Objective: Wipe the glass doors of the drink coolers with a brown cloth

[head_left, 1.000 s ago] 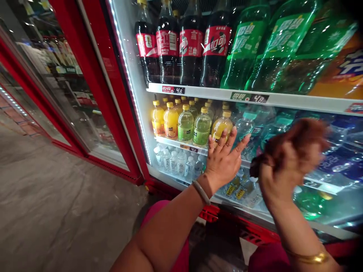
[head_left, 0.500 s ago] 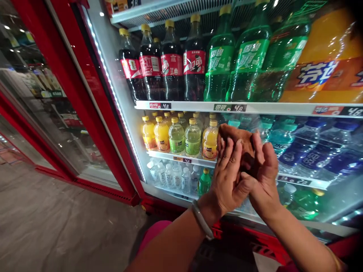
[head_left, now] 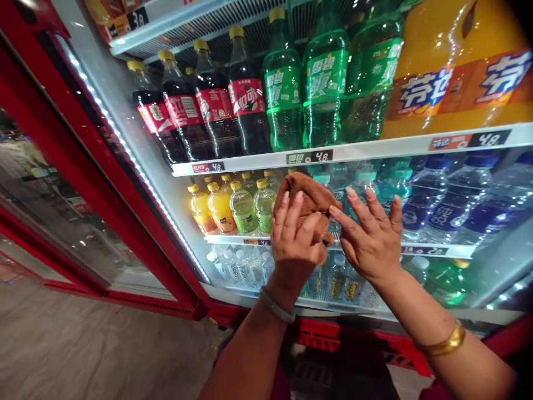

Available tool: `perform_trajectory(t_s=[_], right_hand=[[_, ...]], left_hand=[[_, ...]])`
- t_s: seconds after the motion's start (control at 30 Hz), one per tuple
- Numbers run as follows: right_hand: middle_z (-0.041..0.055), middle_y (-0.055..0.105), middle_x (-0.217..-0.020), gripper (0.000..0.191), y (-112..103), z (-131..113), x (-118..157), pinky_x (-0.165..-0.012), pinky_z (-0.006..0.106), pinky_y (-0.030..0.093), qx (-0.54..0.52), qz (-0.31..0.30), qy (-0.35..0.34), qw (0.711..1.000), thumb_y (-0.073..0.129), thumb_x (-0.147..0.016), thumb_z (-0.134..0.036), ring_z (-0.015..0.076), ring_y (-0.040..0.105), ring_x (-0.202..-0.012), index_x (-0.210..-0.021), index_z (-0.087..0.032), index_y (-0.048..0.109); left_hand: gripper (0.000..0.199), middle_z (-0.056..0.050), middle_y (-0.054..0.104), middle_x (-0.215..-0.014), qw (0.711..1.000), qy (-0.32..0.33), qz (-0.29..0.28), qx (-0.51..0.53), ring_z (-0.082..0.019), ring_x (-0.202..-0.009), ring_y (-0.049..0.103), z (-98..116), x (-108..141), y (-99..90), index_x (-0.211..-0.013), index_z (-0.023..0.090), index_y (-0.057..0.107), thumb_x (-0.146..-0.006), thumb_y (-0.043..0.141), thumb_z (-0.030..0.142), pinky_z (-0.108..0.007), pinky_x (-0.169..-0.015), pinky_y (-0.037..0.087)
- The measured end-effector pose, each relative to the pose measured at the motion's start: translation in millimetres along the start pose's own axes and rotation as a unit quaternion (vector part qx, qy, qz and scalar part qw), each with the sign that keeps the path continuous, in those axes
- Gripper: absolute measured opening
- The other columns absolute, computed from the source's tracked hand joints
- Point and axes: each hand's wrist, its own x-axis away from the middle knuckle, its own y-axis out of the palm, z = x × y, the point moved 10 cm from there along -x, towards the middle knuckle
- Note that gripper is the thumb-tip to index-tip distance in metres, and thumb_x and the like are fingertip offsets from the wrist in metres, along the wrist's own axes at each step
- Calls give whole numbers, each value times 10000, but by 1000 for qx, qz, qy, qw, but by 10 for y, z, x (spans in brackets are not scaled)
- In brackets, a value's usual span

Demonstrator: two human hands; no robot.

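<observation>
A brown cloth (head_left: 310, 194) is bunched in my left hand (head_left: 293, 233), whose fingers lie over it; a grey bangle circles that wrist. My right hand (head_left: 372, 239) has its fingers spread, just right of the cloth, with the index fingertip at the cloth's edge. A gold bracelet (head_left: 445, 341) is on the right forearm. Both hands are in front of the middle shelf of a lit drinks cooler, where yellow juice bottles (head_left: 221, 208) stand to the left and blue-labelled water bottles (head_left: 425, 194) to the right.
Dark cola bottles (head_left: 210, 105), green bottles (head_left: 325, 83) and large orange bottles (head_left: 428, 66) line the upper shelf above its white edge (head_left: 258, 158). Small clear bottles (head_left: 239, 266) stand on the bottom shelf. Left are a red door frame (head_left: 125, 183) and grey floor (head_left: 104, 344).
The hands, earlier close together around the cloth, have moved apart. My left hand and the cloth are further left; my right hand has opened. The camera view has shifted.
</observation>
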Motion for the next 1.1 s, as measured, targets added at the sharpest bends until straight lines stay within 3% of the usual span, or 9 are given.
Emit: perform_trajectory(t_s=[0.23, 0.43, 0.5, 0.63, 0.73, 0.87, 0.93, 1.03, 1.1], right_hand=[[37, 473, -1642, 664, -52, -62, 1, -1388, 491, 107, -7, 45, -3, 999, 472, -1053, -255, 184, 300, -1623, -1690, -265, 283], [-29, 353, -1700, 669, -13, -58, 7, -1401, 471, 61, 22, 18, -9, 1000, 494, -1029, -243, 168, 221, -1647, -1671, -314, 320], [-32, 348, -1702, 661, -18, -64, 8, -1402, 472, 70, 24, 26, -9, 999, 484, -1040, -274, 170, 230, -1644, -1675, -318, 308], [-30, 394, -1677, 665, -26, -59, 10, -1406, 439, 89, 19, 30, -8, 999, 463, -1057, -274, 156, 270, -1628, -1690, -307, 263], [-31, 409, -1669, 684, -34, -59, 10, -1407, 451, 92, 20, 32, -10, 999, 480, -1031, -218, 160, 276, -1627, -1683, -299, 286], [-17, 411, -1675, 690, -26, -73, 12, -1408, 476, 87, 20, 35, -17, 999, 502, -999, -175, 167, 243, -1640, -1663, -268, 341], [-2, 410, -1678, 674, -25, -74, 15, -1406, 484, 89, 20, 39, -18, 999, 503, -998, -175, 174, 242, -1641, -1653, -254, 364], [-1, 423, -1670, 627, -36, -71, 20, -1404, 481, 102, 20, 46, -16, 999, 477, -1037, -247, 177, 266, -1634, -1654, -264, 365], [-15, 419, -1669, 634, -28, -66, 20, -1406, 469, 103, 20, 39, -13, 999, 476, -1051, -291, 176, 283, -1628, -1668, -295, 330]], left_hand=[[268, -128, 660, -1429, 993, 57, 70, 72, -327, -1534, 469, 243, 224, -29, -1118, 230, 699, -851, 702, 212, -545, -1280, 418], [185, -138, 584, -1468, 989, 14, 139, 46, -329, -1511, 488, -47, 79, -209, -1041, 225, 688, -891, 783, 274, -566, -1244, 440], [144, -138, 603, -1438, 991, 13, 123, 50, -317, -1499, 494, 39, 151, -130, -1035, 223, 681, -906, 736, 259, -548, -1231, 452], [167, -115, 684, -1333, 988, 116, 54, 84, -299, -1471, 517, 281, 298, 46, -1099, 248, 684, -936, 654, 254, -514, -1211, 469], [260, -75, 686, -1387, 987, 126, 71, 77, -280, -1461, 534, 58, 148, -106, -1215, 295, 676, -957, 662, 267, -503, -1228, 453], [516, -106, 568, -1522, 989, -30, 132, 55, -278, -1469, 514, -377, -31, -351, -1467, 281, 598, -957, 671, 243, -487, -1279, 392], [414, -103, 590, -1485, 992, -23, 113, 48, -288, -1492, 480, -227, 60, -280, -1364, 273, 684, -954, 655, 225, -485, -1286, 380], [287, -123, 675, -1377, 993, 65, 71, 75, -285, -1506, 478, 156, 278, -78, -1233, 227, 717, -963, 623, 241, -471, -1259, 424], [271, -130, 702, -1361, 988, 115, 54, 86, -273, -1523, 481, 248, 329, -13, -1232, 219, 688, -975, 616, 267, -469, -1260, 429]])
